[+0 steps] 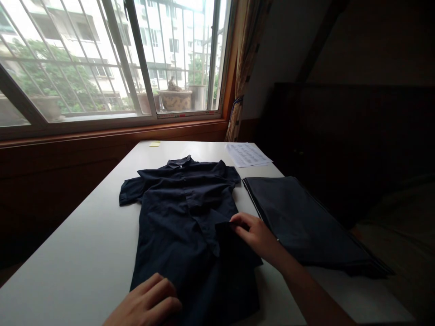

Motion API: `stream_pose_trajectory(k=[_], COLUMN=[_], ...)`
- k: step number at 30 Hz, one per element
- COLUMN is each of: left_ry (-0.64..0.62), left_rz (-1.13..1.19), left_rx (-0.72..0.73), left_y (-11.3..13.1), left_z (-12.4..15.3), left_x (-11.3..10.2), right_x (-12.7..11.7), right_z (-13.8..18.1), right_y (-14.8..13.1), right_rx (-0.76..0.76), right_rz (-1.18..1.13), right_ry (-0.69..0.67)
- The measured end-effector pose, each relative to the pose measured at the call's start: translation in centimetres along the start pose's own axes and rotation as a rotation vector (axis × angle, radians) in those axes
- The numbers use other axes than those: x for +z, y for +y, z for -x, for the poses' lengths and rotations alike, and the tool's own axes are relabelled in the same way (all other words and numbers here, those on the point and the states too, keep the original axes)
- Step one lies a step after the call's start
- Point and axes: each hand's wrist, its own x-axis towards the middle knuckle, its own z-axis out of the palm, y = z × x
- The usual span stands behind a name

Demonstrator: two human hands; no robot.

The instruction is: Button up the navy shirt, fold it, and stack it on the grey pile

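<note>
A dark navy short-sleeved shirt [183,213] lies flat on the white table [81,253], collar toward the window. My left hand [149,302] rests flat on the shirt's lower left hem, fingers stretched out. My right hand [255,233] pinches the shirt's right edge, where a flap of cloth is turned inward over the body.
A flat dark folder or folded cloth [302,222] lies to the right of the shirt. A printed paper sheet [247,154] and a yellow sticky note [154,144] sit near the far edge. A barred window [112,59] and curtain [245,68] stand behind the table.
</note>
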Motion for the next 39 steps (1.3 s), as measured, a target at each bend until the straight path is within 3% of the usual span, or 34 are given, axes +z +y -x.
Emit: stream_pose_trajectory(k=[4,8,12,17,24,26,28,32,35,37,39], left_ry=[-0.028,-0.070,-0.114,-0.065,0.056,0.079,0.099,0.187,0.179,0.087,-0.014], left_rz=[-0.308,-0.309,-0.189,0.096,0.592,0.503,0.231,-0.253,-0.267,-0.221,-0.203], left_rx=[-0.087,-0.186,-0.295,-0.445,-0.670,-0.725,-0.742,-0.585,-0.275,-0.042,0.075], left_y=[-0.7,-2.2,-3.1,-4.7,-7.1,-8.2,-9.0,-8.5,-6.2,-4.4,-3.1], left_z=[-1.3,-0.8,-0.8,-1.0,-2.0,-2.2,-2.4,-3.2,-4.0,-4.5,-4.8], left_x=[2.3,2.4,2.2,1.9,-1.2,-1.7,-1.7,-0.8,-0.4,-0.3,-0.2], right_x=[-0.1,0.1,0.6,1.5,2.1,2.3,2.7,3.2,3.2,3.1,3.1], right_z=[-1.3,-2.5,-3.4,-4.7,-6.2,-6.4,-6.4,-6.3,-6.2,-6.1,-6.1], right_y=[1.5,2.7,3.7,5.1,5.7,5.9,6.2,6.8,6.9,6.8,6.7], right_rx=[0.111,0.129,0.140,0.132,0.106,0.110,0.128,0.141,0.141,0.143,0.150], right_rz=[-0.118,-0.063,0.022,0.047,0.129,0.171,0.213,0.265,0.277,0.279,0.280], right_ry=[0.089,0.158,0.168,0.140,0.135,0.145,0.142,0.114,0.113,0.110,0.108])
